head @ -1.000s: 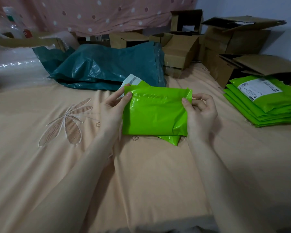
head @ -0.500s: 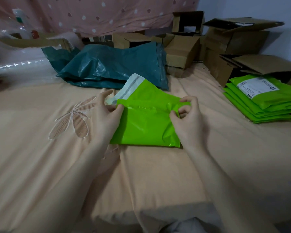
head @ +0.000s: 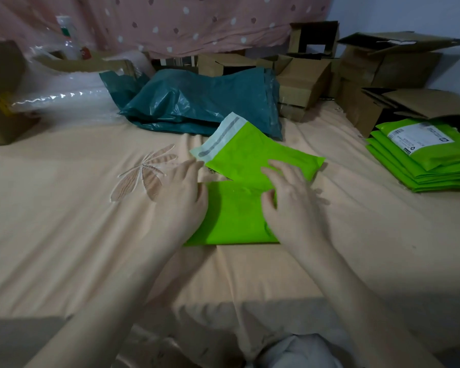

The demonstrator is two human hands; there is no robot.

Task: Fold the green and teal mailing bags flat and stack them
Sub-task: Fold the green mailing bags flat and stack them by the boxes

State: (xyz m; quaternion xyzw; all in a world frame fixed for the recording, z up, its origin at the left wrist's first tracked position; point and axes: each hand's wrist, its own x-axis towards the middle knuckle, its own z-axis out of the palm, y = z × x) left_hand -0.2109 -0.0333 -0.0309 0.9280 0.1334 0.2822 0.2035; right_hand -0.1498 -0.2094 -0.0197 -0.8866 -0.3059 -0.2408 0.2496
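A bright green mailing bag (head: 237,213) lies on the peach bedsheet (head: 64,221), its far part with the white adhesive flap (head: 218,136) unfolded away from me. My left hand (head: 181,197) rests flat on the bag's left edge, fingers spread. My right hand (head: 292,200) presses flat on its right side, fingers apart. Behind it lies a heap of teal mailing bags (head: 197,102). A stack of folded green bags (head: 420,155), the top one with a white label, sits at the right.
Open cardboard boxes (head: 308,81) crowd the back and right of the bed. Clear bubble wrap (head: 64,102) and another box (head: 0,91) lie at the left. A pink dotted curtain (head: 170,19) hangs behind. An embroidered flower (head: 146,171) marks the sheet.
The green bag was held up pinched in both hands, then laid on the sheet. Both hands have let go of their grip and now lie flat on it; the flap end has opened out.
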